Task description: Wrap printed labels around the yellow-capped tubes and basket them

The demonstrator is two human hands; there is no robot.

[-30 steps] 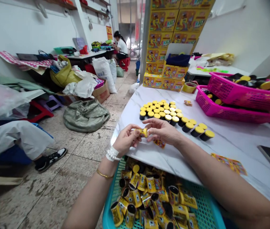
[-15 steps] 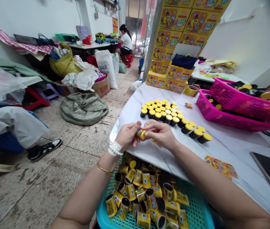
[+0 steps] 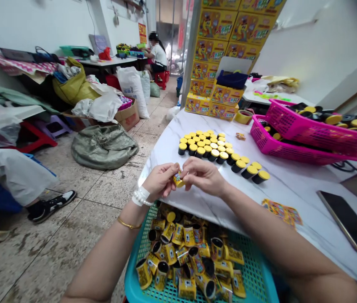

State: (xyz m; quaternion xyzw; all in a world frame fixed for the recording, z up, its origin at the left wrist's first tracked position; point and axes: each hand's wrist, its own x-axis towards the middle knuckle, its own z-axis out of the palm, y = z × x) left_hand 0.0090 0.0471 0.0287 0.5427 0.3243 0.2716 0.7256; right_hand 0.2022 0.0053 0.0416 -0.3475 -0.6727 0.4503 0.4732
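Observation:
My left hand (image 3: 157, 181) is closed around a small cup with a yellow printed label (image 3: 178, 180), held over the table's front edge. My right hand (image 3: 205, 177) has its thumb and fingers pinched together against the right side of that cup. Beyond both hands, several black cups with yellow lids (image 3: 214, 153) stand in rows on the white marbled table (image 3: 165, 149). Below them, a teal basket (image 3: 260, 269) holds a pile of yellow-labelled cups (image 3: 187, 288). A few printed sticker sheets (image 3: 281, 211) lie right of my right forearm.
Two pink baskets (image 3: 307, 134) with more lidded cups sit stacked at the right. A phone (image 3: 350, 223) lies near the table's right side. Yellow printed cartons (image 3: 214, 52) rise behind. A seated person's leg (image 3: 14, 172) is at the left; another person (image 3: 157, 57) sits far back.
The view has swung slightly right, so things sit further left. The cup stays in my left hand, tilted a little differently, and my right fingers have curled in more against it.

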